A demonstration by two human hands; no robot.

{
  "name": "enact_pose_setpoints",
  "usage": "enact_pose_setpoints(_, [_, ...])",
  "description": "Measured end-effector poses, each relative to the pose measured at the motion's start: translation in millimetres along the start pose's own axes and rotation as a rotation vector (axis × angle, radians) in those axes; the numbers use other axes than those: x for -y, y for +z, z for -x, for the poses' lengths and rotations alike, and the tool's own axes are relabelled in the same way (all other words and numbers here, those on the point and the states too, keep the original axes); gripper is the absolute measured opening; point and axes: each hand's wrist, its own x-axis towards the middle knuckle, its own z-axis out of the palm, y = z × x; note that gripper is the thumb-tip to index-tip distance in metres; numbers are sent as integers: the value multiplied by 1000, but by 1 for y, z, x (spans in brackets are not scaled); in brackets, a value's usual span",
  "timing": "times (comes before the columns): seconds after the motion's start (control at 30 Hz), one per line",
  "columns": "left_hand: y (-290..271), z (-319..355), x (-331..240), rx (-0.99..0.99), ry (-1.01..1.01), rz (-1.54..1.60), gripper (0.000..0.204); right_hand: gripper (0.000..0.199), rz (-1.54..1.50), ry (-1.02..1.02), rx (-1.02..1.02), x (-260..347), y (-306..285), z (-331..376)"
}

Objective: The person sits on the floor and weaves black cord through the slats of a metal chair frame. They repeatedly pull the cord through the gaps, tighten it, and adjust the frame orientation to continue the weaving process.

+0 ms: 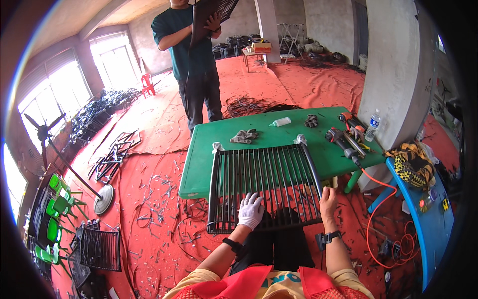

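Left hand, gloved, fingers extended flat on black rack; right hand curled at its side rail, grip unclear; likely steadying or checking, next needing even support.

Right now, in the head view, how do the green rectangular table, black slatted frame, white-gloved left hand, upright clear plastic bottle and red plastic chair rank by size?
1. Table
2. Frame
3. Left hand
4. Bottle and chair: too alike to rank

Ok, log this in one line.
left hand: white-gloved, on black slatted rectangular frame | right hand: at frame's right edge | frame: overhangs green rectangular table
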Motion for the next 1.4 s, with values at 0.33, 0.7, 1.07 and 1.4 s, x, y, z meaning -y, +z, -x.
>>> enact_pose_setpoints(0.33, [0, 1, 0, 11, -2, -22, 32, 26, -28, 37, 14, -12, 5, 0])
enact_pose_setpoints(0.7, [1, 1, 1, 17, 5, -4, 33, 27, 6, -56, -50, -8, 6, 1])
enact_pose_setpoints(1.07, [-1, 1, 1, 10, 17, -23, 32, 27, 30, -11, -10, -10, 4, 0])
enact_pose_setpoints(1.4, [0, 1, 1, 20, 8, 2, 32, 28, 32, -7, -13, -8, 3, 1])
